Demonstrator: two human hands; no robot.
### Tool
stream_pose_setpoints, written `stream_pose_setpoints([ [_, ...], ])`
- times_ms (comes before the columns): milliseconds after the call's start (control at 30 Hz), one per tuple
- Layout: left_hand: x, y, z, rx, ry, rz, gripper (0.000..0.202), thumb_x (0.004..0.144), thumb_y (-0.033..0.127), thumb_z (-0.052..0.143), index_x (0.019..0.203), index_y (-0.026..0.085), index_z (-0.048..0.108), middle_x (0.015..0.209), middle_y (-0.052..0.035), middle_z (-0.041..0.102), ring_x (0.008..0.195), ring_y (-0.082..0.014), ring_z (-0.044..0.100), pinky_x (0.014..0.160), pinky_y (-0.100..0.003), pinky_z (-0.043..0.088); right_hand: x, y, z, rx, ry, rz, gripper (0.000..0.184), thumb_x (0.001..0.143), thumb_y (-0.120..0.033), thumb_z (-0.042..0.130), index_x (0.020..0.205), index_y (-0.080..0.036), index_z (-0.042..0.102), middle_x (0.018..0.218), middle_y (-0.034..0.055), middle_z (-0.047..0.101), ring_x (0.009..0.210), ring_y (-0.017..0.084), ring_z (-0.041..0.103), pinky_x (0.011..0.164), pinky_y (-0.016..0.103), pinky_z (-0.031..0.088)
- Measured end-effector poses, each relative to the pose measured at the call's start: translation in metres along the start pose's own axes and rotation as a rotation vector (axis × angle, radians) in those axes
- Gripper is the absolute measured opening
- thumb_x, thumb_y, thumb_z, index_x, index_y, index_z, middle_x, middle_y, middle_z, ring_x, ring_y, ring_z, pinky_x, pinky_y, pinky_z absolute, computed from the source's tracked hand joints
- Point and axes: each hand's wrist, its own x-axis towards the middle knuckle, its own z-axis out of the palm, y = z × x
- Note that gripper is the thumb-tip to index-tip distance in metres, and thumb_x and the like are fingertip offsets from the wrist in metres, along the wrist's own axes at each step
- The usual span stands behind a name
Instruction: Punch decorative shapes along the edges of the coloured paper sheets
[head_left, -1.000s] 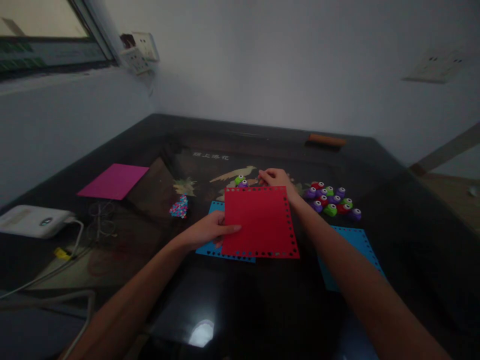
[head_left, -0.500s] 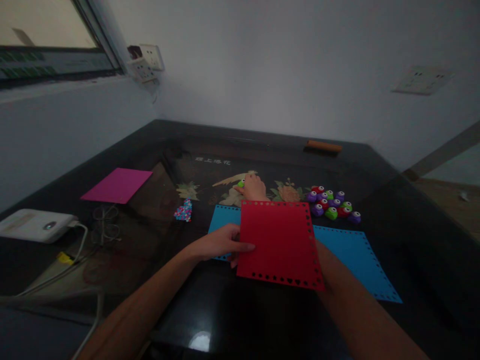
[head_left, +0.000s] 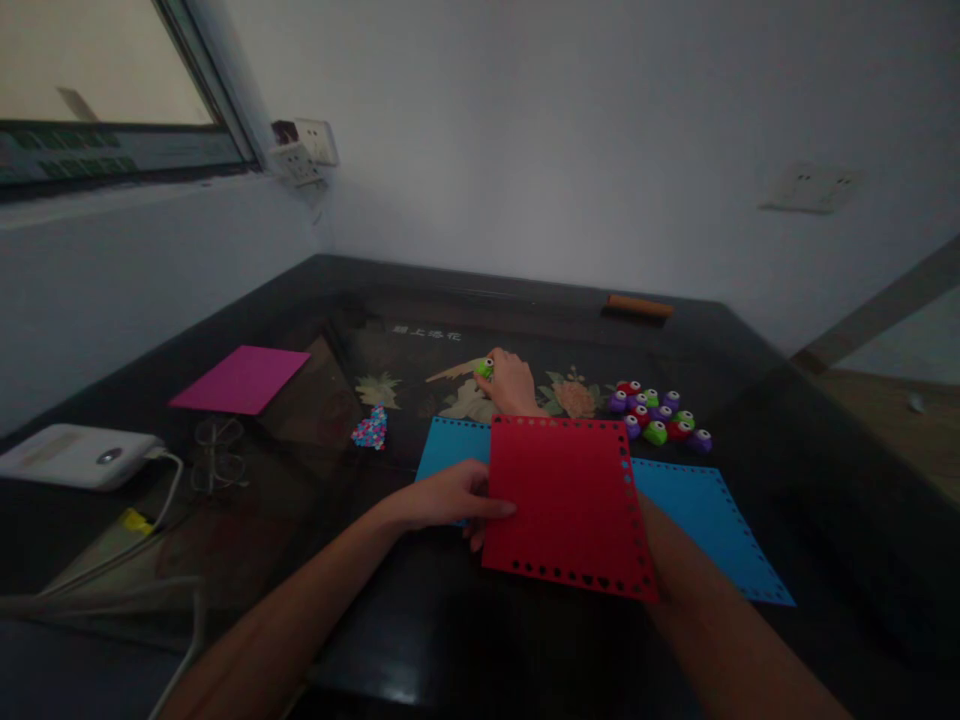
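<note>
My left hand (head_left: 450,497) pinches the left edge of a red square sheet (head_left: 570,505) whose border is punched with small holes, holding it above the dark table (head_left: 465,640). Under it lie blue sheets (head_left: 697,520) with punched edges. My right forearm passes beneath the red sheet. Beyond its far edge, my right hand (head_left: 511,385) closes over a small green punch (head_left: 485,368). A cluster of small purple, red and green punches (head_left: 658,415) sits to the right of that hand.
A magenta sheet (head_left: 241,380) lies at the left, with eyeglasses (head_left: 217,455) and a white device with a cable (head_left: 79,457) nearer me. A small heap of paper bits (head_left: 371,429) sits left of the blue sheets. An orange stick (head_left: 640,306) lies by the wall.
My right hand moved left from beside the punch cluster onto the green punch. The red sheet in my left hand came nearer and to the right, uncovering more blue paper.
</note>
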Motion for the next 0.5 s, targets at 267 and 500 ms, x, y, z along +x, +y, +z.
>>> stream_pose_setpoints([
  [267, 0.003, -0.001, 0.008, 0.015, -0.007, -0.007, 0.037, 0.077, 0.049, 0.065, 0.079, 0.013, 0.060, 0.056, 0.0024, 0.059, 0.038, -0.0062, 0.046, 0.042, -0.020, 0.036, -0.020, 0.013, -0.024, -0.020, 0.140, 0.008, 0.026, 0.070, -0.027, 0.069, 0.091, -0.020, 0.055, 0.082, 0.0034, 0.062, 0.079, 0.019, 0.057, 0.075, 0.033, 0.041],
  [500, 0.008, -0.008, 0.011, -0.021, 0.044, 0.015, 0.038, 0.076, 0.050, 0.065, 0.079, 0.012, 0.062, 0.057, 0.0001, 0.061, 0.041, -0.0073, 0.049, 0.044, -0.020, 0.037, -0.060, 0.031, -0.059, 0.198, 0.166, 0.119, 0.030, 0.059, -0.027, 0.070, 0.086, -0.024, 0.059, 0.089, 0.0037, 0.064, 0.086, 0.022, 0.060, 0.075, 0.035, 0.046],
])
